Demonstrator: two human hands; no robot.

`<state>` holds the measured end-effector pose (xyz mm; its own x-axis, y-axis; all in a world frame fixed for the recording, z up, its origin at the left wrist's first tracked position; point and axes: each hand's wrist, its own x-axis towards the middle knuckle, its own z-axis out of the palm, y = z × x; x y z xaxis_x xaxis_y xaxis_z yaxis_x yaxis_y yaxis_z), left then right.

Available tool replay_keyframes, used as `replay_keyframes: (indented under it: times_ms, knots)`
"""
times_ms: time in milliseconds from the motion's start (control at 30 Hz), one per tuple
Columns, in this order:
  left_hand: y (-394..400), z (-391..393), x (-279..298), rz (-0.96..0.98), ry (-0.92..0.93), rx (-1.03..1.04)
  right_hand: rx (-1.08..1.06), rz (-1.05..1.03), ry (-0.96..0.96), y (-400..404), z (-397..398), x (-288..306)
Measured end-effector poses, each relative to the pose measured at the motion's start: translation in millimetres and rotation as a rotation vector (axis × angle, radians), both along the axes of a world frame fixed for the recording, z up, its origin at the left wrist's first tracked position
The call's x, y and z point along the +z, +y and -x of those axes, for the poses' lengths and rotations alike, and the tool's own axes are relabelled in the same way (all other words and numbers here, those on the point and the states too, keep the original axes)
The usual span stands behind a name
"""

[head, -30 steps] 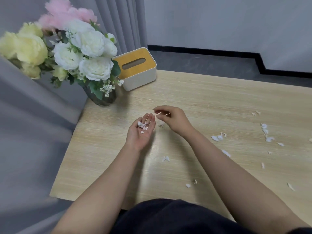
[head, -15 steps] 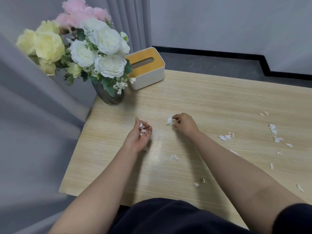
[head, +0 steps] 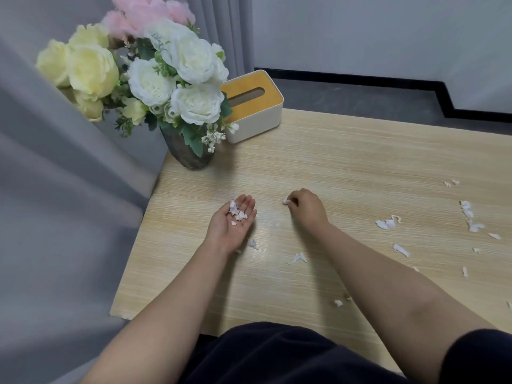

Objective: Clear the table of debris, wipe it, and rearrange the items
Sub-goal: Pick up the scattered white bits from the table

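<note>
My left hand (head: pixel 232 222) lies palm up over the wooden table (head: pixel 346 162), cupping several white paper scraps (head: pixel 236 212). To its right, my right hand (head: pixel 306 207) rests knuckles up with its fingertips pinched on one white scrap (head: pixel 286 201). More white scraps lie loose on the table: two small ones (head: pixel 299 257) between my forearms and a scattered group (head: pixel 388 223) further right.
A dark vase of white, yellow and pink flowers (head: pixel 191 156) stands at the table's far left corner. A white tissue box with a yellow lid (head: pixel 255 106) sits just behind it. Grey curtain hangs along the left edge.
My right hand went from my left palm down to the table and pinched a scrap there. My left hand, briefly curled, is flat and palm up again. The camera shifted left.
</note>
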<state>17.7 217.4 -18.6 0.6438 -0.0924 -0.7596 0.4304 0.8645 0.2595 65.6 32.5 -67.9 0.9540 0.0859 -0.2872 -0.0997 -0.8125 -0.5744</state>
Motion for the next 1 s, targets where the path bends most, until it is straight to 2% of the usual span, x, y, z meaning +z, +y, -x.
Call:
replay_keyframes:
  times_ms: [200,333,467,567,733,867,1000]
  knots:
    - [2,0,-9,0.011,-0.025,-0.048,-0.025,-0.267,-0.163,29,15,31]
    - [-2,2,-7,0.08,-0.024,-0.002,0.106,-0.366,-0.23,53,30,47]
    - [-7,5,0,0.163,-0.009,0.051,0.229,-0.326,-0.197,67,41,45]
    - [-7,9,2,0.2,-0.022,0.027,0.226,-0.243,-0.182,74,46,40]
    - [-6,15,-3,0.155,-0.01,0.031,0.161,-0.174,-0.218,83,51,41]
    - [3,15,-12,0.187,-0.024,0.035,0.226,-0.11,-0.333,78,55,50]
    - [10,15,-13,0.175,-0.076,-0.051,0.431,0.009,-0.473,72,59,50]
